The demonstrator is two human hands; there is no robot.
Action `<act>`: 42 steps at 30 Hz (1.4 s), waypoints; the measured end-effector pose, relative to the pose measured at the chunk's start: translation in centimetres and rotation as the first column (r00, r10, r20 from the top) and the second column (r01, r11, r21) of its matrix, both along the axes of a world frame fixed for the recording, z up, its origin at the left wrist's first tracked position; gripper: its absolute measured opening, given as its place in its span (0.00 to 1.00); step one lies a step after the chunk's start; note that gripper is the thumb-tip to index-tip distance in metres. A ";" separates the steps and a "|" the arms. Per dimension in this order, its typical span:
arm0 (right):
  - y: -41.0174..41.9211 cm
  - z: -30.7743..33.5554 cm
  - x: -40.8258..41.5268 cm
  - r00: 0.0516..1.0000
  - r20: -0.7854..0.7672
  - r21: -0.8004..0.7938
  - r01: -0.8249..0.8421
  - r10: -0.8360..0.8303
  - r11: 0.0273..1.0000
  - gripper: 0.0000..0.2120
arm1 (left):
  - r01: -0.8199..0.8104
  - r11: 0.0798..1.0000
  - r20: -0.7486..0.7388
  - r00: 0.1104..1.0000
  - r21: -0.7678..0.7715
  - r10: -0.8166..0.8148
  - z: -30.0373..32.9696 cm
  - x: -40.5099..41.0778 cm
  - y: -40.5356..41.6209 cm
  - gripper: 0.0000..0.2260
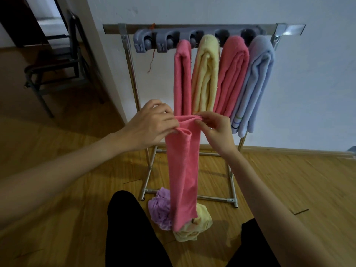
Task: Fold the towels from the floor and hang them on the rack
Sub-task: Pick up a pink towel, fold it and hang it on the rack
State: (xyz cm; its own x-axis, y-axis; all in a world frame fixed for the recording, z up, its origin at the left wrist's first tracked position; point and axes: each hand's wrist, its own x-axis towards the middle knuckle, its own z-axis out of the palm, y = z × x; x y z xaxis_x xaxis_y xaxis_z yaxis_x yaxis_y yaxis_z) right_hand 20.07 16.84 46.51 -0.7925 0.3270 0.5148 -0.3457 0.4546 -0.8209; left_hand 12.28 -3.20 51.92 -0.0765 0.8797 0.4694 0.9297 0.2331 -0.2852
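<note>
Both my forearms reach forward in front of the rack (128, 60), hands raised to about the level of the lower ends of the hung towels. My left hand (152, 123) is palm-down, fingers curled, pinching the top left edge of the pink towel (183, 170). My right hand (213, 128) pinches the top right edge between thumb and fingertips.

The pink towel is folded lengthwise into a narrow strip, its layered top edge stretched flat between my hands. It hangs straight down in front of the rack, its lower end reaching the floor (67, 189) near the rack's base.

On the rack hang four folded towels, left to right: hung pink towel (182, 78), hung yellow towel (205, 74), coral towel (232, 74), blue towel (254, 79). On the floor at the rack's foot lie a crumpled purple towel (159, 209) and a crumpled yellow towel (194, 226), touching the strip's lower end.
</note>
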 end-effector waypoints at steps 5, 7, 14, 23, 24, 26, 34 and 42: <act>-0.6 1.1 0.5 0.994 -0.042 -0.105 -0.105 0.101 0.989 0.11 | -0.040 0.985 0.006 0.999 0.166 0.039 -0.4 0.7 1.2 0.14; -0.7 1.2 0.6 0.990 -0.047 -0.143 -0.136 0.130 0.980 0.12 | -0.035 0.977 0.022 0.999 0.210 0.031 -0.5 1.0 1.6 0.14; -0.8 1.2 1.2 0.979 -0.017 -0.258 -0.203 0.205 0.945 0.09 | -0.085 0.949 0.004 0.996 0.304 0.089 -0.9 0.9 2.2 0.13; -0.6 1.3 1.7 0.958 0.017 -0.308 -0.268 0.287 0.913 0.10 | -0.162 0.940 0.043 0.987 0.301 0.156 -0.8 0.8 2.7 0.11; -0.5 1.2 1.7 0.954 0.020 -0.319 -0.278 0.300 0.906 0.11 | -0.169 0.939 0.048 0.986 0.300 0.162 -0.7 0.8 2.8 0.10; -0.3 1.2 1.8 0.950 0.012 -0.313 -0.293 0.312 0.903 0.13 | -0.170 0.939 0.050 0.985 0.297 0.163 -0.6 0.8 3.0 0.10; -0.4 2.3 1.1 0.972 -0.002 -0.224 -0.229 0.235 0.947 0.12 | -0.164 0.940 0.129 0.983 0.300 0.130 -0.6 0.7 2.7 0.15; -2.1 1.9 -0.1 0.978 0.046 -0.231 -0.187 0.203 0.955 0.08 | -0.383 0.802 0.757 0.641 0.458 -0.126 -6.6 1.4 -1.5 0.31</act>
State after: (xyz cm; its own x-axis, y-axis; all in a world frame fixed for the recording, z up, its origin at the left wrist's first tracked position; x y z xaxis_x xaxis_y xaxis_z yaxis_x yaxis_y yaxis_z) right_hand 19.97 14.77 48.38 -0.8833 0.2632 0.3879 -0.3482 0.1854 -0.9189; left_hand 13.66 -4.67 45.28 -0.6984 0.4414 0.5633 0.6962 0.2367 0.6777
